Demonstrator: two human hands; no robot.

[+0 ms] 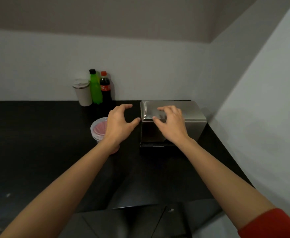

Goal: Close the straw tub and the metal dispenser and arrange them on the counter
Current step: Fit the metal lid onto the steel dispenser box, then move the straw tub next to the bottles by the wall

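Note:
A boxy metal dispenser point(188, 115) stands on the black counter point(37, 143) near the right wall, its lid down. My right hand point(171, 124) hovers over its near left corner with fingers spread and holds nothing. My left hand point(120, 124) floats just left of the dispenser, fingers curled apart, its thumb tip close to the box's left edge. A clear round straw tub point(97, 129) with pink straws and a clear lid on top sits on the counter under my left wrist, partly hidden by it.
Against the back wall stand a white lidded tumbler point(83, 93), a green bottle point(95, 88) and a dark cola bottle point(105, 88). The counter ends at the right wall and at its near edge point(140, 206), with cabinet fronts below.

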